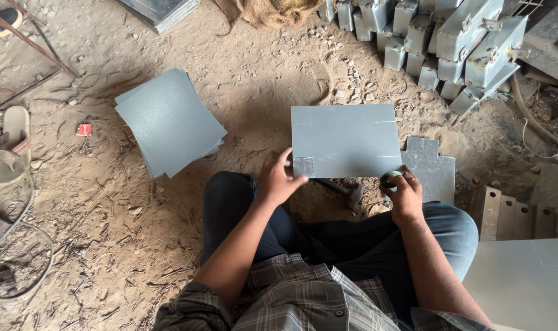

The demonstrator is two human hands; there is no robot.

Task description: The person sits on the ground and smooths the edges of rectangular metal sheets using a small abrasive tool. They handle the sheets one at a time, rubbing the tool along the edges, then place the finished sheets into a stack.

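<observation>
Grey metal sheet (346, 140) held by two hands, left hand (279, 181), right hand (404, 195).

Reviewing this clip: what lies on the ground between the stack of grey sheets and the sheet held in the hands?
Only bare dirt floor separates the stack of grey sheets from the held sheet, as the head view shows.
</observation>
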